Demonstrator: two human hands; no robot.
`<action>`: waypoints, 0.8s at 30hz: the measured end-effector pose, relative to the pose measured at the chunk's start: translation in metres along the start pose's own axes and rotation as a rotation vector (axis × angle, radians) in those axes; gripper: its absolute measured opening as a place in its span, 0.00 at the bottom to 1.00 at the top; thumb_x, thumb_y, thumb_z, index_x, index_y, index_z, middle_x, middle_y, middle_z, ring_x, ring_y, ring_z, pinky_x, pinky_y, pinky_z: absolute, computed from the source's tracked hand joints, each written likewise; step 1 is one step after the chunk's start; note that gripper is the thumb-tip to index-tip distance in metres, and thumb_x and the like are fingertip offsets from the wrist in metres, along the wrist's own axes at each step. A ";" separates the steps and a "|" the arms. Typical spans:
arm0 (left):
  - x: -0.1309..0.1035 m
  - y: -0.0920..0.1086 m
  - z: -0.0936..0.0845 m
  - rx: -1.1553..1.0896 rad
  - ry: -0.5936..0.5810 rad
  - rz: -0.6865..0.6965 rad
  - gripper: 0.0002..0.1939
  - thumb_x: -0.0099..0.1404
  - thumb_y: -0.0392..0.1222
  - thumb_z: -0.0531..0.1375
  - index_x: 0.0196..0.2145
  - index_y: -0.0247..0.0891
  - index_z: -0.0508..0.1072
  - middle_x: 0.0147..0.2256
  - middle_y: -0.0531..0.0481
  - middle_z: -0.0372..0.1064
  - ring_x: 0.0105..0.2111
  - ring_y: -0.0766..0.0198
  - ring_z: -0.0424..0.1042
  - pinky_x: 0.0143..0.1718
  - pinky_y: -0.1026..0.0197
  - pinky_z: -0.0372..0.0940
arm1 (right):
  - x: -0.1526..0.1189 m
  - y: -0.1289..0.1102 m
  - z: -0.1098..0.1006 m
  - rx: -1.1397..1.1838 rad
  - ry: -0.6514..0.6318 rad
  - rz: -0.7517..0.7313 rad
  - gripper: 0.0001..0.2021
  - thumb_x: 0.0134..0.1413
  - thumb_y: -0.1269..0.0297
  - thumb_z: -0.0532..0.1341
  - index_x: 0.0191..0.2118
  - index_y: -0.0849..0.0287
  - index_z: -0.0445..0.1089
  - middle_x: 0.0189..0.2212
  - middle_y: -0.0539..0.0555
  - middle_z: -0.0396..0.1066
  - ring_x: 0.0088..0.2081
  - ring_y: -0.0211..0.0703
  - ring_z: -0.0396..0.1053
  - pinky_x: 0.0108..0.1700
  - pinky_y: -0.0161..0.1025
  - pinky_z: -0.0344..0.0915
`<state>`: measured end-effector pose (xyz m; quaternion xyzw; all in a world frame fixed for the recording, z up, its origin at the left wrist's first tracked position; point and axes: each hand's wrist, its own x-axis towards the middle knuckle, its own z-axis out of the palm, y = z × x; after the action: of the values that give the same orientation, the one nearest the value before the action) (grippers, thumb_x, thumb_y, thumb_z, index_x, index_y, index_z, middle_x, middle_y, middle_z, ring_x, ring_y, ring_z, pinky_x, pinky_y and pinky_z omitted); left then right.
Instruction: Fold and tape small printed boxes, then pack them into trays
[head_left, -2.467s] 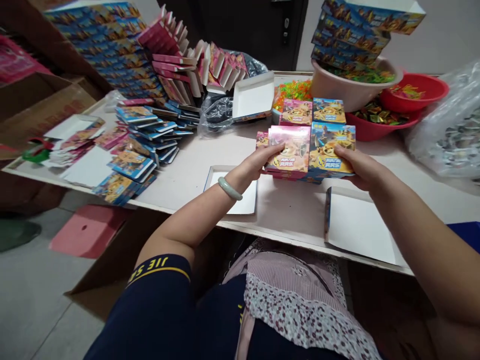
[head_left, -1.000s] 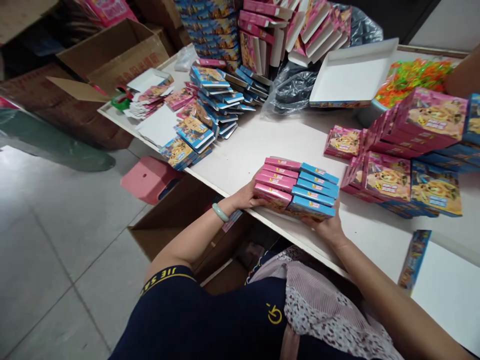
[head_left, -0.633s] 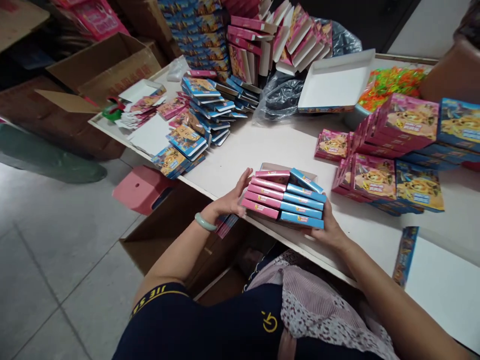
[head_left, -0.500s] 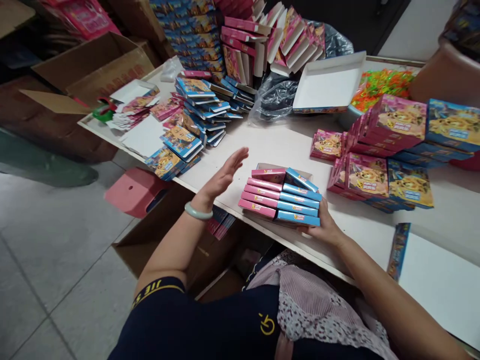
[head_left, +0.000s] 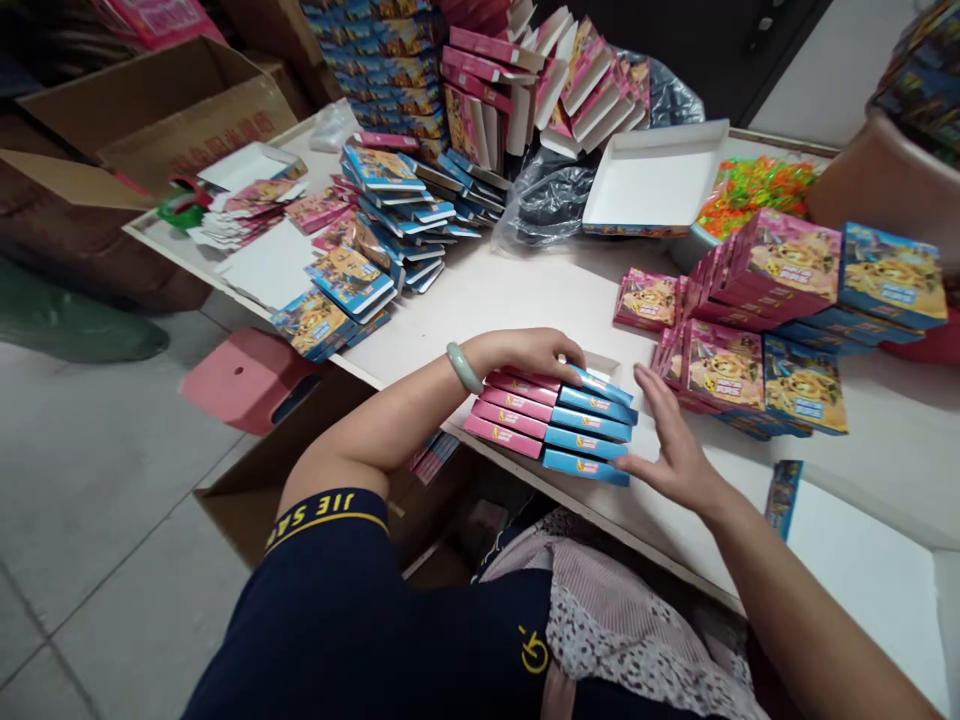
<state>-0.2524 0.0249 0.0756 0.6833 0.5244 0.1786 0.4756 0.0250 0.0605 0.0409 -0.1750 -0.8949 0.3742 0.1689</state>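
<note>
Two columns of small flat boxes stand packed in a shallow white tray (head_left: 604, 362) near the table's front edge. The left column holds pink boxes (head_left: 512, 412), and the right one holds blue boxes (head_left: 589, 445). My left hand (head_left: 536, 352), a pale green bangle at its wrist, reaches over the back of the pink column. Its curled fingers press on the rearmost blue box (head_left: 600, 385); part of the grip is hidden. To the right of the blue column my right hand (head_left: 675, 450) has fingers and thumb spread. Its thumb tip is at the front blue box's end.
Stacked pink and blue boxes (head_left: 724, 365) stand at the right, behind an empty white tray (head_left: 862, 570). A loose pile of blue boxes (head_left: 352, 280) lies left. Behind are a lid-like white tray (head_left: 652, 180) and orange-green plastic pieces (head_left: 757, 195). A pink stool (head_left: 244, 380) stands below.
My left hand has come from the open air at the left onto the back of the boxes. My right hand has loosened from their right side, its fingers now spread. The rearmost blue box sits flatter.
</note>
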 end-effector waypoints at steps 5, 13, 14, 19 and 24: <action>-0.022 -0.004 0.002 -0.075 0.055 -0.012 0.20 0.55 0.51 0.66 0.44 0.40 0.78 0.39 0.48 0.77 0.36 0.61 0.73 0.41 0.62 0.64 | 0.055 -0.024 -0.002 -0.141 -0.235 0.091 0.35 0.56 0.46 0.61 0.66 0.51 0.55 0.59 0.61 0.65 0.57 0.65 0.65 0.56 0.62 0.64; -0.060 -0.021 -0.004 -0.164 -0.125 -0.110 0.19 0.53 0.53 0.67 0.42 0.44 0.80 0.35 0.53 0.78 0.33 0.62 0.73 0.34 0.66 0.64 | 0.071 -0.014 0.001 -0.188 -0.414 0.017 0.24 0.62 0.44 0.54 0.56 0.51 0.67 0.51 0.58 0.72 0.49 0.59 0.71 0.47 0.56 0.70; -0.060 -0.021 -0.004 -0.163 -0.140 -0.112 0.19 0.55 0.54 0.66 0.42 0.44 0.79 0.35 0.53 0.78 0.33 0.62 0.73 0.33 0.66 0.63 | 0.071 -0.016 0.000 -0.230 -0.424 0.033 0.25 0.62 0.43 0.53 0.57 0.52 0.66 0.51 0.59 0.72 0.49 0.60 0.71 0.47 0.57 0.70; -0.055 -0.019 -0.003 -0.164 -0.148 -0.091 0.19 0.54 0.54 0.67 0.42 0.42 0.80 0.37 0.51 0.78 0.34 0.60 0.73 0.34 0.64 0.64 | 0.040 -0.038 0.002 -0.274 -0.327 -0.017 0.51 0.46 0.31 0.61 0.69 0.55 0.49 0.63 0.66 0.58 0.61 0.70 0.59 0.58 0.66 0.60; -0.052 -0.021 -0.003 -0.247 -0.095 -0.101 0.20 0.50 0.50 0.70 0.41 0.42 0.80 0.37 0.50 0.79 0.34 0.59 0.74 0.35 0.64 0.65 | 0.014 -0.049 0.015 -0.294 -0.259 -0.054 0.60 0.34 0.35 0.70 0.70 0.49 0.43 0.70 0.62 0.43 0.66 0.77 0.43 0.64 0.72 0.44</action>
<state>-0.2858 -0.0201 0.0726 0.6001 0.5089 0.1848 0.5888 -0.0030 0.0248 0.0688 -0.1240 -0.9586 0.2541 0.0351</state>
